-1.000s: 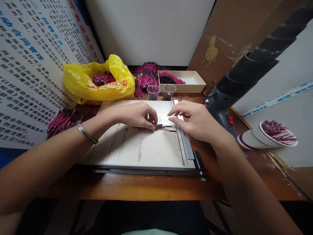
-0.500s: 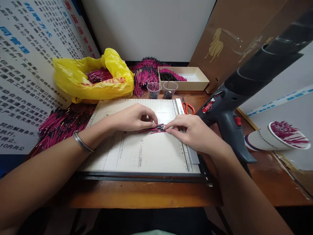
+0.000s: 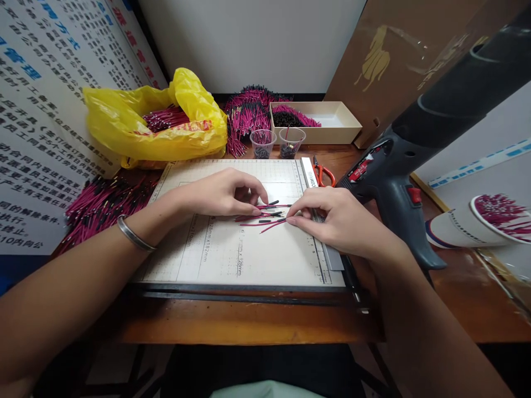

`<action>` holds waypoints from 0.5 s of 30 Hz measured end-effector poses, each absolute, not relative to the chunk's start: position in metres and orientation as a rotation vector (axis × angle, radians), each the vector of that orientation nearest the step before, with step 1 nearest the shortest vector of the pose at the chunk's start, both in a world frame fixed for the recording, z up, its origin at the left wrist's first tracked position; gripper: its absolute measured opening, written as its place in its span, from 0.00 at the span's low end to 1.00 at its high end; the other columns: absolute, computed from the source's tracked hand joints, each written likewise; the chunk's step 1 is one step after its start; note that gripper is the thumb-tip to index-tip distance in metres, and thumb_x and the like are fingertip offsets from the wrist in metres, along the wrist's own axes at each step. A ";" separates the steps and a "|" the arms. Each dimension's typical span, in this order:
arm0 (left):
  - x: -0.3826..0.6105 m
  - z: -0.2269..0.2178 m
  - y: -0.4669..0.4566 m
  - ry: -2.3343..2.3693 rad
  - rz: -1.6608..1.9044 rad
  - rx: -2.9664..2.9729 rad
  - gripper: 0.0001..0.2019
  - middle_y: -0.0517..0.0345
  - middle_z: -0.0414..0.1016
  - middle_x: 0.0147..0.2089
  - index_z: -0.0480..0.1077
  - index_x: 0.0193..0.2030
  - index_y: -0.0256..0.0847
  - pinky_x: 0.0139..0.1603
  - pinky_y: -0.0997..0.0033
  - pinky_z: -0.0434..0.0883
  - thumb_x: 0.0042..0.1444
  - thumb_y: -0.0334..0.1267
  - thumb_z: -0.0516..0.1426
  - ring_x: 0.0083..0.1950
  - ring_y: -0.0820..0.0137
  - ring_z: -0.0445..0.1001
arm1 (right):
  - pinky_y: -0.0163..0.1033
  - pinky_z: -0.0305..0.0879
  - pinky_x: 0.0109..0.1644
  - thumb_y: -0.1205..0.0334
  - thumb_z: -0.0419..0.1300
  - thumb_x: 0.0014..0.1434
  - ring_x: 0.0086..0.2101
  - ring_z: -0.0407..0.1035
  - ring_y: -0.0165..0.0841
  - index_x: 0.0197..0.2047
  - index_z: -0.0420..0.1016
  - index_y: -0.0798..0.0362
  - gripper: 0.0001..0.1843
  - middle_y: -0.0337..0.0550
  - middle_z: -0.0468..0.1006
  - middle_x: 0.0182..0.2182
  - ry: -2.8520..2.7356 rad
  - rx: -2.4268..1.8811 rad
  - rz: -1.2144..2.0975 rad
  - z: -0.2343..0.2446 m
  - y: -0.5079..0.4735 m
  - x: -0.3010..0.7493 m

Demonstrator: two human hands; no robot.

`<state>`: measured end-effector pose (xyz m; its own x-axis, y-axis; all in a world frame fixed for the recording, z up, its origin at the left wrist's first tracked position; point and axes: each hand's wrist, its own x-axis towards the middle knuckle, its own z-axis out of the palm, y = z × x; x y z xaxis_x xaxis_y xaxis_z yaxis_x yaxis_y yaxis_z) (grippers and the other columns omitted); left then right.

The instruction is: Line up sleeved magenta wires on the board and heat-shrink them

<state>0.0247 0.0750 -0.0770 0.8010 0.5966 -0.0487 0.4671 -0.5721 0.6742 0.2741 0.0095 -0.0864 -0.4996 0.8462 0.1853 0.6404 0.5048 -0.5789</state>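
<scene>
Several short magenta wires (image 3: 253,224) with black sleeves and bare tips lie loosely spread on the cream board of a paper trimmer (image 3: 224,249). Over their left part is my left hand (image 3: 226,193), its thumb and forefinger curved and a little apart, tips at the wires. My right hand (image 3: 332,215) pinches the black-sleeved end of one magenta wire (image 3: 271,226) between thumb and forefinger; the wire's other end slants down-left over the board. Its other fingers are curled, near the trimmer's metal edge strip (image 3: 307,171).
Behind the board are a yellow bag (image 3: 157,146) of wires, a wire pile (image 3: 249,113), two clear cups (image 3: 262,145) and a cream box (image 3: 338,132). Loose wires (image 3: 103,207) lie left. Red-handled pliers (image 3: 327,177), a heat gun (image 3: 394,193) and a wire-filled paper cup (image 3: 460,224) are right.
The wires, bunched between my fingertips before, are now spread apart on the board. My left fingertips have parted slightly, and one wire is drawn toward the right hand. The view has shifted a little.
</scene>
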 end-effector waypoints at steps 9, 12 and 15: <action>0.025 -0.082 0.076 0.774 0.289 2.321 0.13 0.57 0.82 0.38 0.80 0.44 0.39 0.37 0.76 0.66 0.61 0.45 0.60 0.36 0.73 0.73 | 0.36 0.58 0.39 0.66 0.65 0.60 0.28 0.65 0.25 0.30 0.83 0.56 0.08 0.38 0.76 0.24 -2.343 -1.199 0.623 -0.083 0.007 0.275; 0.027 -0.083 0.075 0.771 0.288 2.329 0.15 0.57 0.81 0.36 0.80 0.45 0.38 0.35 0.76 0.65 0.61 0.46 0.60 0.35 0.73 0.73 | 0.36 0.58 0.39 0.65 0.64 0.61 0.28 0.65 0.25 0.32 0.84 0.57 0.08 0.39 0.76 0.25 -2.345 -1.157 0.596 -0.078 0.006 0.270; 0.028 -0.082 0.074 0.751 0.317 2.333 0.15 0.57 0.81 0.36 0.80 0.44 0.37 0.36 0.76 0.66 0.61 0.46 0.59 0.34 0.74 0.73 | 0.37 0.57 0.40 0.66 0.65 0.62 0.29 0.66 0.26 0.35 0.86 0.55 0.07 0.40 0.79 0.27 -2.426 -1.161 0.567 -0.070 0.008 0.260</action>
<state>0.0277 0.0741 -0.0822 0.8058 0.5915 0.0269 0.4324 -0.6188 0.6558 0.2604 0.0079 -0.0705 -0.5807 0.7961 0.1701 0.6383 0.5749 -0.5119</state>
